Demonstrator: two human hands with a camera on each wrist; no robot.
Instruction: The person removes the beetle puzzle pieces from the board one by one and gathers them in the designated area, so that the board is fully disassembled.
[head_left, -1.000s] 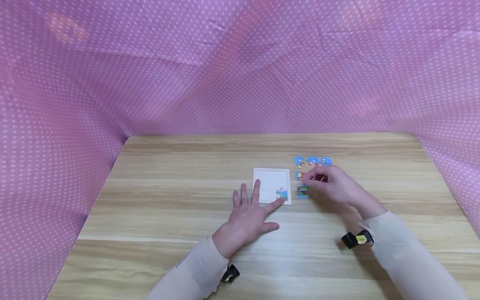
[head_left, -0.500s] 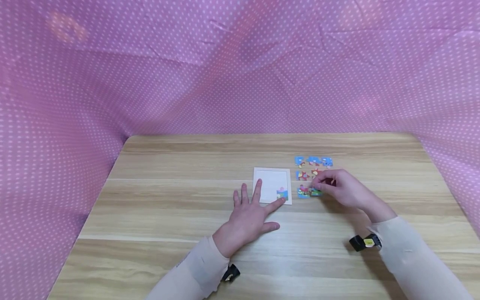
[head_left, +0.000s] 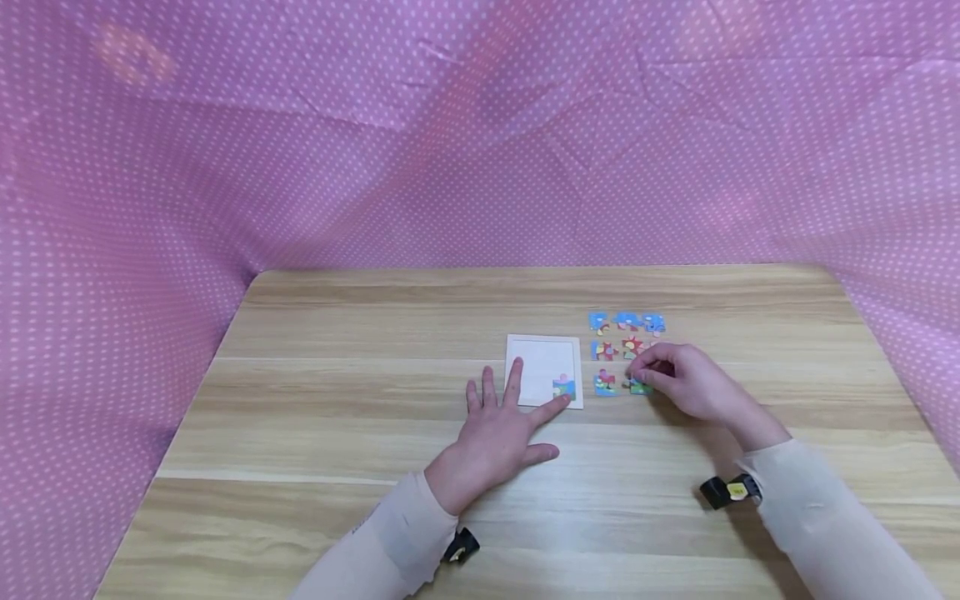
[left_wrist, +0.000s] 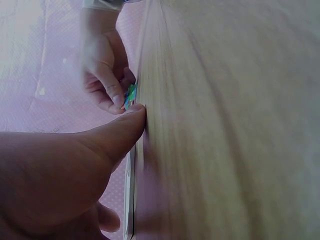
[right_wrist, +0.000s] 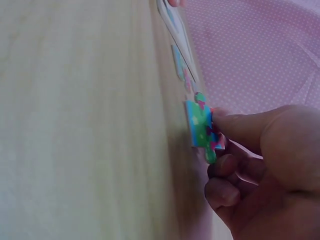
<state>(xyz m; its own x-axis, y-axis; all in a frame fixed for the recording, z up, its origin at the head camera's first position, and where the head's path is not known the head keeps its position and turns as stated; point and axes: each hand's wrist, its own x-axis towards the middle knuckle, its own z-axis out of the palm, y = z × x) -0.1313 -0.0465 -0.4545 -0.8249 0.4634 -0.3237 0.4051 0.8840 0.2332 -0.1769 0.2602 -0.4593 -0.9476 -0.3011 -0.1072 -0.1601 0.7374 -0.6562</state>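
Note:
My left hand [head_left: 495, 437] lies with spread fingers on the lower edge of a white square puzzle frame [head_left: 534, 358]. One corner piece [head_left: 564, 389], blue and green with a pink knob, sits in the frame's lower right corner beside my index fingertip. To the right of the frame, my right hand [head_left: 690, 383] pinches a green and blue puzzle piece [right_wrist: 201, 125] between thumb and fingers. That piece is tilted in the right wrist view, its knobs showing at both ends. Just left of the pinched piece lies another bottom-row piece [head_left: 605, 383] with red and green on it.
Above the right hand, a row of blue pieces [head_left: 627, 321] lies on the wooden table [head_left: 360, 333]. Red and yellow pieces [head_left: 604, 351] form a middle row, partly hidden by my fingers. A pink dotted cloth [head_left: 480, 150] hangs behind the table.
My right hand has moved right, away from the red-and-green bottom-row piece, and the green piece at its fingertips has shifted right, leaving a gap between them. My left hand has stayed in place.

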